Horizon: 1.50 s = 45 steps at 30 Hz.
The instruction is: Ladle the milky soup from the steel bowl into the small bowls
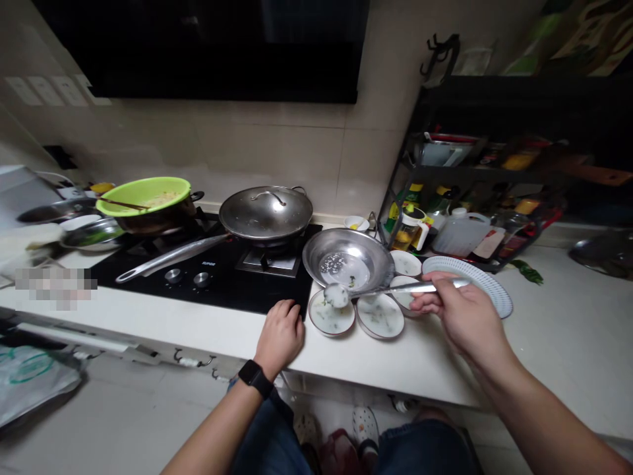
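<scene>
My right hand [459, 310] is closed around the metal handle of a ladle [390, 288]. The ladle's bowl holds pale porridge-like food with dark flecks, just above a small bowl [332, 322] with similar contents. Another filled bowl [380, 316] stands beside it, with two more bowls behind, one partly hidden by the ladle and my hand. Behind the ladle sits a wide steel basin [341, 260] with bits of white food left on its bottom. Empty, my left hand [281, 330] lies on the counter edge near the cooktop, fingers extended and slightly bent.
A lidded wok [267, 214] and a pot topped by a green basin [148, 196] occupy the black cooktop [198, 290]. On the right are a striped plate [489, 284] and a dark rack [420, 125] of bottles. A range hood [222, 53] hangs above.
</scene>
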{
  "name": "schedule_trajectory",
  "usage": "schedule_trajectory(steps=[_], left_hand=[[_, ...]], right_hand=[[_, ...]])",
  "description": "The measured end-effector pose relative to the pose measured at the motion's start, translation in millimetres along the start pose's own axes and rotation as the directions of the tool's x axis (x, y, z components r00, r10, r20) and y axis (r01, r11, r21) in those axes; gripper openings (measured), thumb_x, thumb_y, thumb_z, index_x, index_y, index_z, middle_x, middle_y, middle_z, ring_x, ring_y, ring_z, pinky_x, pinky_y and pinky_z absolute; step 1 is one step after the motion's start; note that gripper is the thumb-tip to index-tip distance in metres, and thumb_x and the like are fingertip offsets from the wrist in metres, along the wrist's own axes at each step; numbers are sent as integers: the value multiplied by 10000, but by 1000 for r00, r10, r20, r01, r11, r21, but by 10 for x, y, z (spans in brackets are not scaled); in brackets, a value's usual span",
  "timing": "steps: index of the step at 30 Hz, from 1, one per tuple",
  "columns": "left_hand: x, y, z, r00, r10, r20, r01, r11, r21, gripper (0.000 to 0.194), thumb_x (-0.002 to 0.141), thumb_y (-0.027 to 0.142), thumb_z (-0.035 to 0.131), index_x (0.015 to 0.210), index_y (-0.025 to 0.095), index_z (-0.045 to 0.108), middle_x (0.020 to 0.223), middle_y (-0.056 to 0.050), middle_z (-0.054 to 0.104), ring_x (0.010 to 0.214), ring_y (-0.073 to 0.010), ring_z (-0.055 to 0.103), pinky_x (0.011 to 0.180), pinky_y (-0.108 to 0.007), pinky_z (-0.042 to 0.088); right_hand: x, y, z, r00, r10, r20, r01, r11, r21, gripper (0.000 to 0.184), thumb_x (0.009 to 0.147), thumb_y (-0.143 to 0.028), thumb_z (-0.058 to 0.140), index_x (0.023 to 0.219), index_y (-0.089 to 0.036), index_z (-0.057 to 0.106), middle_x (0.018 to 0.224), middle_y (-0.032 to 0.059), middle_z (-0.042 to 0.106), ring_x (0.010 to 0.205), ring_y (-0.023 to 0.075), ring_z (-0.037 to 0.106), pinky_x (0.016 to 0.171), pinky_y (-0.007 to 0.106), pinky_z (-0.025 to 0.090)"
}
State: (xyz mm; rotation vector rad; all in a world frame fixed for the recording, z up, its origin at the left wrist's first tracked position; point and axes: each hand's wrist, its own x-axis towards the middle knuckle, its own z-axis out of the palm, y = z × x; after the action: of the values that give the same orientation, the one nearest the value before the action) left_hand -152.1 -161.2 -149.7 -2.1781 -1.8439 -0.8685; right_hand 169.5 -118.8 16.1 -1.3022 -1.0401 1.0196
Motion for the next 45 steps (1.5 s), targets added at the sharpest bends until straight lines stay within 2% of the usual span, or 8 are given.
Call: schedule_trajectory(steps=[6,15,17,22,24,30,39,45], left_hand=[[-2,-10,13,1000,5,-8,-5,1000,0,294,975,161,520,1178,140,733,1264,-180,697,1226,-334,619,1102,-537,551],[-14,-24,28,999,14,-33,-14,1000,-2,297,970,161,531,1182,152,739,1259,-175,701,1215,-335,626,1081,-552,568],[-14,-20,25,999,16,-34,-16,1000,2,290,976,163,529,1178,141,736,1256,-179,703,1214,-334,624,1083,-546,568],[-6,-12,15,999,21,-32,-21,1000,14,279,966,154,540,1165,130,735,1246,-182,704,1207,-335,626,1080,-537,569],[-5,-11,15,999,18,-31,-17,1000,10,282,960,149,547,1168,132,737,1252,-182,703,1210,-336,627,1084,-542,567],[-4,-11,21,1000,14,-27,-13,1000,13,282,957,142,559,1167,106,744,1246,-191,707,1213,-338,627,1095,-532,563],[-2,-13,12,999,20,-33,-19,1000,8,287,969,150,539,1169,127,744,1248,-188,709,1216,-339,627,1086,-549,570],[3,-11,7,1000,11,-14,-11,1000,10,289,965,152,543,1175,111,738,1258,-190,707,1222,-336,625,1093,-532,565]], right_hand=[[363,-109,37,995,-68,-78,69,997,15,204,877,-392,705,916,-207,630,599,39,725,494,194,730,486,264,616],[703,477,154,939,-326,112,344,912,-225,375,964,-611,611,1006,-239,629,649,45,741,618,262,772,615,390,659],[658,545,120,837,-479,264,544,774,-323,338,1015,-547,565,1053,-230,675,740,65,772,676,256,781,691,407,666],[443,469,-12,393,-657,644,920,277,-279,196,1031,-284,582,1112,-241,756,1061,109,816,916,249,798,799,378,654],[319,382,-49,349,-720,600,936,246,-250,191,1034,-247,584,1124,-244,752,1036,100,821,919,241,799,804,364,652],[-157,199,-102,634,-714,298,773,576,-265,190,1096,-284,521,1139,-257,703,777,25,808,739,211,803,780,337,649],[-483,356,-130,603,-638,479,788,568,-236,185,1083,-331,548,1083,-265,720,792,1,817,767,185,797,806,284,637],[-465,457,-89,869,-378,320,468,839,-279,423,1037,-629,529,1012,-235,680,684,52,786,670,239,794,701,336,656]])
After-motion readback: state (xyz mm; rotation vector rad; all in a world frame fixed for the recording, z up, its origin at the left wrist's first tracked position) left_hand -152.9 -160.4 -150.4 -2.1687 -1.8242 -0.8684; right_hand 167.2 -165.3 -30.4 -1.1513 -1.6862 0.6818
